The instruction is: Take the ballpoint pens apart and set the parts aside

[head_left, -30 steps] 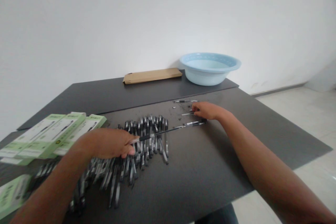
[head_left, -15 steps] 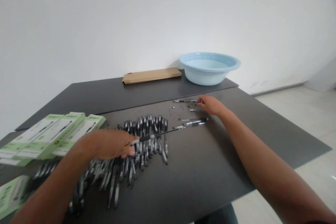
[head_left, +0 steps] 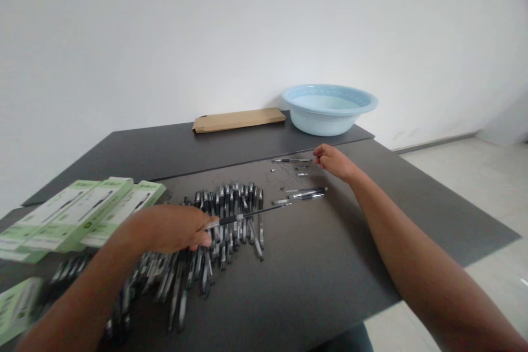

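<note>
My left hand (head_left: 181, 228) is closed around the barrel of a clear pen (head_left: 229, 220) with a black grip. A thin dark refill (head_left: 268, 210) sticks out of its front end, pointing right. Beneath that hand lies a big pile of capped black pens (head_left: 225, 242). My right hand (head_left: 332, 160) is at the far side of the table, its fingers bent together by the end of a single pen (head_left: 289, 160). What those fingers hold, if anything, is too small to make out. Small loose pen parts (head_left: 302, 174) and a few more pens (head_left: 307, 193) lie just left of it.
Green and white pen boxes (head_left: 82, 214) are stacked at the left, another box (head_left: 18, 308) nearer me. A flat brown cardboard piece (head_left: 239, 120) and a light blue basin (head_left: 325, 121) stand along the back by the wall. The dark table (head_left: 313, 275) has a seam across it.
My right hand has shifted slightly up and to the right, away from the small pen parts. My left hand still holds the pen in nearly the same place.
</note>
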Demonstrator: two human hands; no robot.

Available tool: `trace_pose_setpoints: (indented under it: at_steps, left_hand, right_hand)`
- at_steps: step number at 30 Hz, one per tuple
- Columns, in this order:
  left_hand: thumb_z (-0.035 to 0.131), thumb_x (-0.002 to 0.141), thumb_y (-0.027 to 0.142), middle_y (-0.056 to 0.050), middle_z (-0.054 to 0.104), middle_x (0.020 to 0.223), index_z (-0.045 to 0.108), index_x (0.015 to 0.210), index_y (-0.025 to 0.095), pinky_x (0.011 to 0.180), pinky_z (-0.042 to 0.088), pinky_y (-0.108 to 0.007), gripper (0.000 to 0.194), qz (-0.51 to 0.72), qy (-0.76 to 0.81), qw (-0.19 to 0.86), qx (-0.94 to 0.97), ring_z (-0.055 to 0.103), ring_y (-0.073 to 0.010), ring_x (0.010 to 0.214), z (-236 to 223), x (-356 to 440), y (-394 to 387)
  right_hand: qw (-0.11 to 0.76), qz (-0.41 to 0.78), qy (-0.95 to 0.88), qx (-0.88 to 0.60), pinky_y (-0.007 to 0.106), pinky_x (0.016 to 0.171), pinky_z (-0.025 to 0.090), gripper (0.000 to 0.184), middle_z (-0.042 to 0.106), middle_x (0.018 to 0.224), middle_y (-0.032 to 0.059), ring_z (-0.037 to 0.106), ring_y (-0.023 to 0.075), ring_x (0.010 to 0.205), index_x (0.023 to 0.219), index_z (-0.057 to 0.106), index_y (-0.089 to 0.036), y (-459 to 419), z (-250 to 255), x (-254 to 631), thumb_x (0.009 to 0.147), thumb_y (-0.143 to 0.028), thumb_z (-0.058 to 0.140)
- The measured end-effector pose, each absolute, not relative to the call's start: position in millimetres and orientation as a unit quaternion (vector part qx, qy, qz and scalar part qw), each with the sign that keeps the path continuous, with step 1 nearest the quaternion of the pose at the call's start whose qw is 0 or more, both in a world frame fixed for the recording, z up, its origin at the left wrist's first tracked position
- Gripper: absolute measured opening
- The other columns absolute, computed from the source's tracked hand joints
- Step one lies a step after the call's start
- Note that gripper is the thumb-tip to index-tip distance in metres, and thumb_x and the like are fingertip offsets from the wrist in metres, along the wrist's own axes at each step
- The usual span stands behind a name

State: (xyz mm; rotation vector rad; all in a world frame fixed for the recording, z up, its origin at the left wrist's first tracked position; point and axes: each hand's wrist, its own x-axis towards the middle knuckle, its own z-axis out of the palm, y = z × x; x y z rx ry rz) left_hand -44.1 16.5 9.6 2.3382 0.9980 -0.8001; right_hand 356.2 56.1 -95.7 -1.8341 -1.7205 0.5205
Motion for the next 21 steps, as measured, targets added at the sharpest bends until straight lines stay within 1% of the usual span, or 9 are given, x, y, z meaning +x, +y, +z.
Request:
trace_pose_setpoints:
  at_steps: [3,6,10,12,15,17,21]
  left_hand:
    - [0.042,0.084,0.034,-0.011,0.073,0.087,0.063,0.101,0.015,0.068,0.048,-0.033,0.033,-0.292,0.364,0.237,0.852,0.066,-0.0266,0.08,8.1,-44.7,16.9]
    - [0.042,0.084,0.035,-0.011,0.072,0.088,0.061,0.104,0.015,0.07,0.048,-0.033,0.034,-0.287,0.361,0.239,0.854,0.066,-0.0259,0.08,6.5,-45.9,17.7]
    - [0.042,0.084,0.035,-0.01,0.072,0.086,0.063,0.097,0.016,0.068,0.047,-0.033,0.031,-0.291,0.359,0.237,0.854,0.066,-0.026,0.079,7.1,-46.2,17.6]
    - [0.042,0.084,0.035,-0.011,0.072,0.088,0.063,0.097,0.016,0.068,0.047,-0.033,0.031,-0.289,0.366,0.237,0.852,0.066,-0.0261,0.08,8.1,-46.2,17.0]
    - [0.042,0.084,0.034,-0.01,0.072,0.087,0.063,0.094,0.017,0.067,0.046,-0.032,0.029,-0.283,0.371,0.235,0.853,0.066,-0.0258,0.08,9.0,-46.6,16.4]
    - [0.043,0.083,0.033,-0.01,0.072,0.085,0.063,0.092,0.017,0.065,0.046,-0.032,0.027,-0.282,0.37,0.233,0.854,0.066,-0.0256,0.078,9.0,-46.7,16.4]
    - [0.042,0.085,0.033,-0.009,0.072,0.084,0.062,0.093,0.017,0.064,0.046,-0.031,0.027,-0.282,0.362,0.236,0.857,0.066,-0.0242,0.077,8.8,-46.3,16.6]
  right_hand:
    - [0.316,0.256,-0.627,-0.665,0.021,0.052,0.041,0.028,0.065,0.081,0.0062,0.055,0.0115,0.055,0.103,0.043,-0.015,54.8,-98.7,356.5,0.077,-0.01,0.033]
    - [0.342,0.294,-0.617,-0.646,0.02,0.048,0.039,0.026,0.065,0.08,0.0054,0.053,0.0099,0.05,0.103,0.039,-0.017,54.1,-101.2,356.1,0.078,-0.012,0.033]
    - [0.354,0.311,-0.61,-0.637,0.02,0.047,0.04,0.017,0.064,0.077,0.0043,0.053,0.0098,0.048,0.093,0.043,-0.018,54.9,-105.3,358.2,0.076,-0.018,0.038]
    - [0.358,0.299,-0.608,-0.642,0.021,0.049,0.041,0.018,0.063,0.075,0.0031,0.053,0.0106,0.049,0.092,0.044,-0.019,55.3,-107.2,360.1,0.075,-0.019,0.038]
    - [0.356,0.252,-0.611,-0.661,0.023,0.051,0.041,0.027,0.061,0.074,0.0027,0.054,0.0122,0.053,0.098,0.044,-0.018,55.5,-106.3,359.6,0.073,-0.016,0.034]
    - [0.342,0.211,-0.62,-0.675,0.024,0.053,0.041,0.031,0.061,0.075,0.0036,0.055,0.0139,0.059,0.103,0.045,-0.016,55.6,-102.8,352.8,0.074,-0.016,0.033]
    - [0.282,0.133,-0.658,-0.685,0.027,0.068,0.041,0.025,0.064,0.086,0.0072,0.057,0.0187,0.078,0.101,0.054,-0.017,57.8,-94.9,317.1,0.081,-0.023,0.041]
